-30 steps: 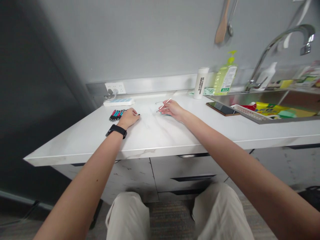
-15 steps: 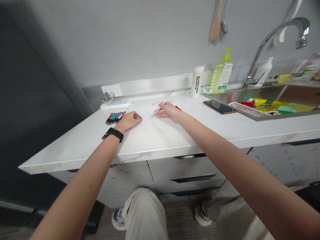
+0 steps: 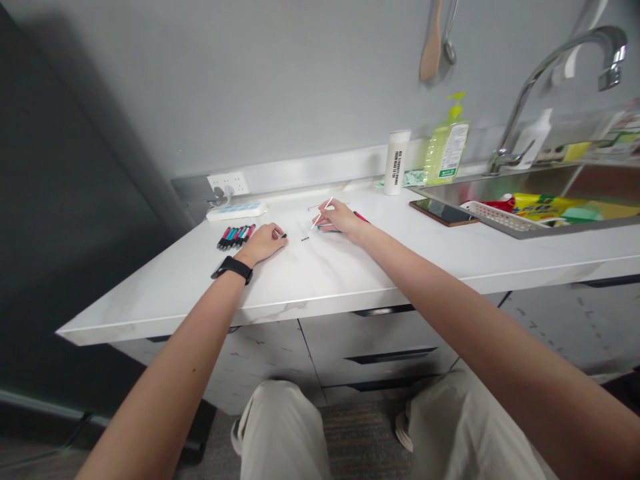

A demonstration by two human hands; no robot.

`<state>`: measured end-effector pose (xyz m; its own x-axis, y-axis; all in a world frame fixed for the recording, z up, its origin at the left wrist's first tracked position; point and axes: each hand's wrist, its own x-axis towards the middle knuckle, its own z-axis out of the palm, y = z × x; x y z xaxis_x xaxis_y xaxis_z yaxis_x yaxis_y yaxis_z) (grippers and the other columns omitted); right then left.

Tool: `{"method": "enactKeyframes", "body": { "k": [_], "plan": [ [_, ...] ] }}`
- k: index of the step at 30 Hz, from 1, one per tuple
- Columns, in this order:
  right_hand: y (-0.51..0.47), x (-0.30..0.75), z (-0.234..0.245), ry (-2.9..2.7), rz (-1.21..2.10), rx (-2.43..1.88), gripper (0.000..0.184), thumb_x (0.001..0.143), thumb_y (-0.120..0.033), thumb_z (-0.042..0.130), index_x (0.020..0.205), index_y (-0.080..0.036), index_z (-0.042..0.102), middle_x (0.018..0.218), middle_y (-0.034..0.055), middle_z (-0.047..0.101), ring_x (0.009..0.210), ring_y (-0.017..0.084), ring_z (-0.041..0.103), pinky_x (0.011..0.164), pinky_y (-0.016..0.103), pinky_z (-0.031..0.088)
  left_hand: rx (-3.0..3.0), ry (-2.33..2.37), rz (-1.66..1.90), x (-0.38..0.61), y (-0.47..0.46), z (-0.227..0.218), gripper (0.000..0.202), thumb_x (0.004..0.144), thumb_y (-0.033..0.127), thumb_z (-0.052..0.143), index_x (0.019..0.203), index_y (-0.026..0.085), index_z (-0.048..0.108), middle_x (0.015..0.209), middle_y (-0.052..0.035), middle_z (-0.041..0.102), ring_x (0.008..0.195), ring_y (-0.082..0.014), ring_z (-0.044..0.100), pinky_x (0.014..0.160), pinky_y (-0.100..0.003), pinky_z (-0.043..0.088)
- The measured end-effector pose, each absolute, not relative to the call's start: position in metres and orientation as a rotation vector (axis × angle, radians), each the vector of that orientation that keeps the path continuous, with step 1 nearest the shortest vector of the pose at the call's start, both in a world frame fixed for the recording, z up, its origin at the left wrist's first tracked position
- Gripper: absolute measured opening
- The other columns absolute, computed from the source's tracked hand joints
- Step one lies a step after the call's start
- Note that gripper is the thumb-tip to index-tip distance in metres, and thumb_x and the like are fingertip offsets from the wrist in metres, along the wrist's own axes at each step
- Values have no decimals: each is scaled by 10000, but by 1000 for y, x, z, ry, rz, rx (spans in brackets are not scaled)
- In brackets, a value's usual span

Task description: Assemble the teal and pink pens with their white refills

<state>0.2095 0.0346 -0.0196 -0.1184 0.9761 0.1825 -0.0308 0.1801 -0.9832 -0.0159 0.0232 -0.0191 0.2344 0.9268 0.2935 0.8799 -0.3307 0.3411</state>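
a: on the head cam, what's the left hand up to?
b: lying palm down on the counter, fingers loosely curled, watch on the wrist, right beside a row of pens. a small black bit sits at the fingertips, can't tell if it's actually gripped.
a: and the right hand?
b: arm stretched across, fingers pinching a thin white stick that angles up. a red-tipped pen pokes out just past the hand, and a dark speck lies between both hands.
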Motion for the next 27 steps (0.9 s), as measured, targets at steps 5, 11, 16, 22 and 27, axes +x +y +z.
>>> {"method": "enactKeyframes", "body": {
  "k": [5,11,16,22,27],
  "plan": [
    [38,209,-18,-1511,956,-1145,43,868,-152,503,855,-193,498,612,-27,612,552,95,566,592,217,456,2350,1760,696,-15,20,-18,206,714,298,594,889,190,597,846,-49,628,791,-193,582,735,-287,436],
    [34,211,-26,-2000,534,-1246,221,789,-149,612,992,-195,539,585,-59,599,587,115,554,670,233,427,2310,1762,709,-16,20,-19,174,722,264,566,882,198,558,837,-45,635,794,-195,599,725,-282,438],
    [32,208,-27,-2151,457,-1282,126,802,-177,601,927,-178,585,663,-16,625,594,118,559,643,228,411,2273,1800,731,-15,19,-18,191,714,254,571,894,205,528,855,-58,638,816,-213,602,740,-297,436],
    [33,208,-25,-2198,309,-1298,116,805,-189,599,913,-165,631,800,32,652,716,139,584,714,238,421,2189,1949,762,-14,17,-16,190,701,271,592,873,200,553,908,-95,657,860,-250,609,773,-327,440],
    [29,205,-17,-2240,256,-1270,179,818,-117,527,888,-154,687,884,65,671,816,157,597,799,252,423,2344,1834,763,-17,24,-20,261,734,281,545,948,162,633,1009,-122,655,936,-251,617,878,-332,446]
  ]
}}
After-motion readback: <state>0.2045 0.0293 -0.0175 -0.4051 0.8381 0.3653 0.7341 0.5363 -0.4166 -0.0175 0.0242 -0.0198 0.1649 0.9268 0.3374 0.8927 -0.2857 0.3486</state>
